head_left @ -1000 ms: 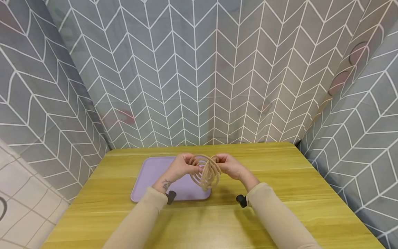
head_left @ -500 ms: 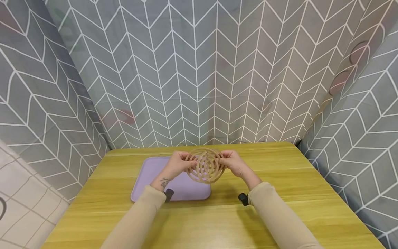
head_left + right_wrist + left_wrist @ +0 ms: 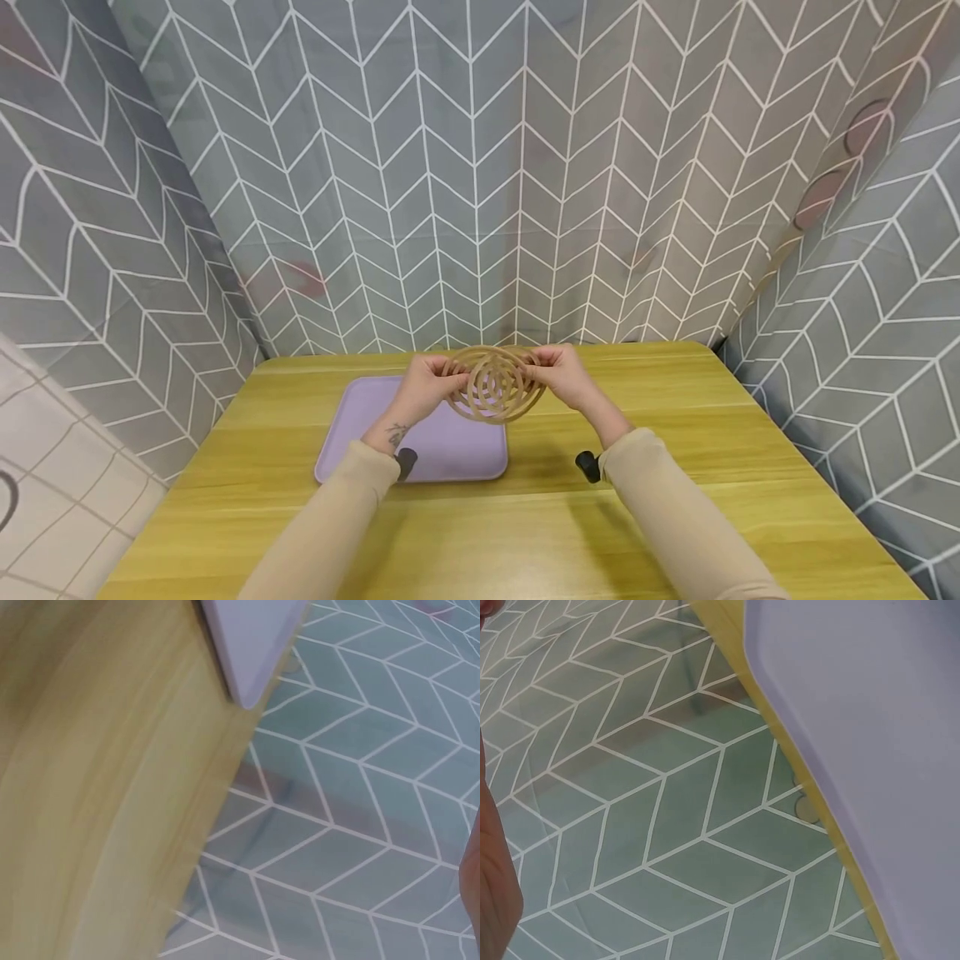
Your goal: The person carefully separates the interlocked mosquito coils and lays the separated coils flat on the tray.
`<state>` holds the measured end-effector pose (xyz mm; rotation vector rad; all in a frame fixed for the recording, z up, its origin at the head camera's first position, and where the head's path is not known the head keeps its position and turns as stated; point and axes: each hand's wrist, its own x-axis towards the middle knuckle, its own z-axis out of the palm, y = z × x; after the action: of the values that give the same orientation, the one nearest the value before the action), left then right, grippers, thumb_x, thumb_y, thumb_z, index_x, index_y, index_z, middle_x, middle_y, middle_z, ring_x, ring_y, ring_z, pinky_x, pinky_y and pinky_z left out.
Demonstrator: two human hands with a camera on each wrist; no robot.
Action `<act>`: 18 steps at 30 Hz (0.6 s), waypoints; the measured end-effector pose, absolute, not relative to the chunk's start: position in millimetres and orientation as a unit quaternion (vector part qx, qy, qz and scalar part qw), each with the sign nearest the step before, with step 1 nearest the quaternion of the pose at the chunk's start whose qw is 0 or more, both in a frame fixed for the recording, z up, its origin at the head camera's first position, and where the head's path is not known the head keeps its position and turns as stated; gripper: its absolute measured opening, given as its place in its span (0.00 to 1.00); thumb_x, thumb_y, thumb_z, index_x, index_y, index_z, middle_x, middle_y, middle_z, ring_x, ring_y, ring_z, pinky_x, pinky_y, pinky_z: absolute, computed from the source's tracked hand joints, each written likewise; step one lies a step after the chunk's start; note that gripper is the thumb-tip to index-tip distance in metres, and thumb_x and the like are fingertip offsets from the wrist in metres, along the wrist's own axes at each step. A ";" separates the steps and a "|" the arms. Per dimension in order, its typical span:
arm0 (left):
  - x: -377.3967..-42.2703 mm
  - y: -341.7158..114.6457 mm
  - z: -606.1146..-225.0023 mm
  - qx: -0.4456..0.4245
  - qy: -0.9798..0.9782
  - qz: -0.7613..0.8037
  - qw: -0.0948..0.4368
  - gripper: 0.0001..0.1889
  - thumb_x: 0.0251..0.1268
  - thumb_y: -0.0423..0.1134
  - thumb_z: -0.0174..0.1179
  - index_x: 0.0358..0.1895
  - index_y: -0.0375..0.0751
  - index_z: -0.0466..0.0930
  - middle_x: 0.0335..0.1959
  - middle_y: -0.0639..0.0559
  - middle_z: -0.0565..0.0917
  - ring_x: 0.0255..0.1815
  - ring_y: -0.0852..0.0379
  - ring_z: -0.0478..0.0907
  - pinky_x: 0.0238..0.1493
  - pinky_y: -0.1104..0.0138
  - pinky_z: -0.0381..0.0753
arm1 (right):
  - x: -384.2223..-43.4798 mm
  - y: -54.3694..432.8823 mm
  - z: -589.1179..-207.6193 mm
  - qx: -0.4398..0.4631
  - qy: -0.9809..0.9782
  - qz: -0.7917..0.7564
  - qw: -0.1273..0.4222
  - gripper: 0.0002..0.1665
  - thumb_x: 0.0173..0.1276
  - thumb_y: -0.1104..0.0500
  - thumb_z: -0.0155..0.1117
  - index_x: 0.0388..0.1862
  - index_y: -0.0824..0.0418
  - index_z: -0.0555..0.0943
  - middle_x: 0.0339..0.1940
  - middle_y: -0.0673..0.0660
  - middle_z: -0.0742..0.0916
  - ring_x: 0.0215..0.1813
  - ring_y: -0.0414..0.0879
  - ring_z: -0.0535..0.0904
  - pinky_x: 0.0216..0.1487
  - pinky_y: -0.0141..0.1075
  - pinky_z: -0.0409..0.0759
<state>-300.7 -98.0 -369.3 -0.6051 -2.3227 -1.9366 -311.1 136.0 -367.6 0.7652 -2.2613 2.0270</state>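
Note:
Between both hands, above the table, is a tan openwork piece of concentric rings (image 3: 491,408); it looks like wood, but its exact kind is unclear. My left hand (image 3: 417,393) pinches its left side, thumb toward me. On the opposite side my right hand (image 3: 572,385) pinches the rim, its thumb also on the near face. Fingers behind the rings are partly hidden. Each wrist view catches just a sliver of its hand: the left hand (image 3: 496,881) at the left edge, the right hand (image 3: 471,877) at the right edge. Neither wrist view includes the ringed piece.
A lilac tray (image 3: 450,457) lies on the wooden table (image 3: 495,533), below and left of the held piece. Grey curtains (image 3: 480,175) with a white chevron pattern hang behind the table and along its sides.
The ringed piece has gone from folded and bunched to spread out, its rings facing me. Both hands have risen slightly and moved away from me with it.

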 end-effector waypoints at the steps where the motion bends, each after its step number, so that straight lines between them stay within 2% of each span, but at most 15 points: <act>1: -300.9 -98.4 -368.5 -0.196 -0.750 -0.631 0.031 0.08 0.52 0.25 0.63 0.31 0.18 0.79 0.16 0.56 0.80 0.15 0.64 0.73 0.19 0.73 0.75 | -311.1 135.5 -365.9 0.246 -0.722 0.647 0.009 0.11 0.59 0.76 0.57 0.34 0.88 0.73 0.18 0.41 0.84 0.22 0.35 0.80 0.25 0.27 0.78; 8: -302.5 -100.3 -361.7 -0.197 -0.738 -0.644 0.044 0.07 0.51 0.24 0.62 0.29 0.18 0.79 0.14 0.58 0.80 0.15 0.63 0.74 0.19 0.73 0.75 | -313.2 133.8 -354.8 0.239 -0.734 0.635 0.031 0.09 0.59 0.74 0.60 0.33 0.85 0.76 0.17 0.42 0.83 0.21 0.36 0.79 0.24 0.28 0.79; 15: -303.9 -101.7 -356.7 -0.203 -0.735 -0.645 0.051 0.08 0.52 0.25 0.62 0.30 0.18 0.79 0.14 0.58 0.79 0.14 0.62 0.74 0.19 0.72 0.76 | -315.0 133.4 -347.7 0.236 -0.748 0.619 0.040 0.10 0.59 0.72 0.61 0.35 0.82 0.78 0.18 0.47 0.85 0.21 0.39 0.81 0.28 0.39 0.83; 18: -304.0 -101.4 -356.4 -0.194 -0.736 -0.646 0.052 0.08 0.52 0.25 0.63 0.30 0.18 0.79 0.14 0.57 0.78 0.14 0.62 0.74 0.19 0.72 0.76 | -314.9 132.9 -346.8 0.231 -0.749 0.619 0.041 0.09 0.60 0.72 0.60 0.35 0.81 0.79 0.19 0.47 0.85 0.22 0.38 0.81 0.27 0.38 0.82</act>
<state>-304.0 -101.4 -356.4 -0.5910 -2.2402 -1.9653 -314.9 132.9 -346.8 0.7074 -2.2949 1.8973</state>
